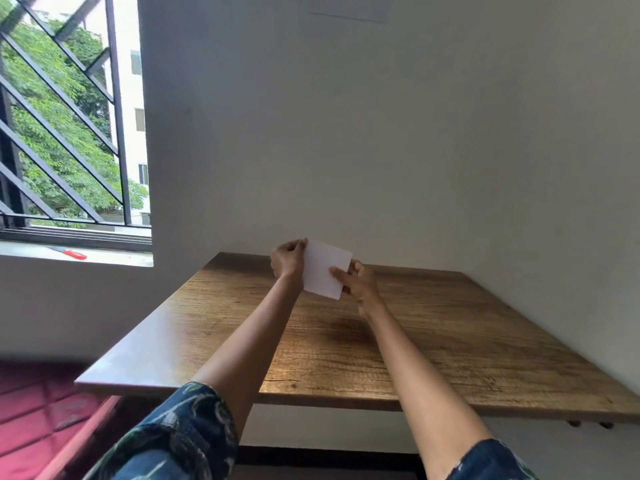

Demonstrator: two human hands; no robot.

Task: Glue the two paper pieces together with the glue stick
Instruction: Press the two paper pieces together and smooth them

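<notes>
Both hands, left (pixel 287 259) and right (pixel 358 280), pinch the paper (pixel 325 268) above the tabletop's (pixel 450 323) far edge; best square the edges, then press firmly.

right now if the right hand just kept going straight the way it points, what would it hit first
Probably the white wall behind the table. The right hand points away from the person, pinching the paper above the tabletop. Nothing else shows ahead, though depth is hard to judge.

- I can read no text, label, brand or number anywhere
- The white paper (pixel 325 270) held above the table (pixel 450 323) shows me a blank face
- The red item (pixel 74 253) on the sill left of the table is too small to read
</notes>
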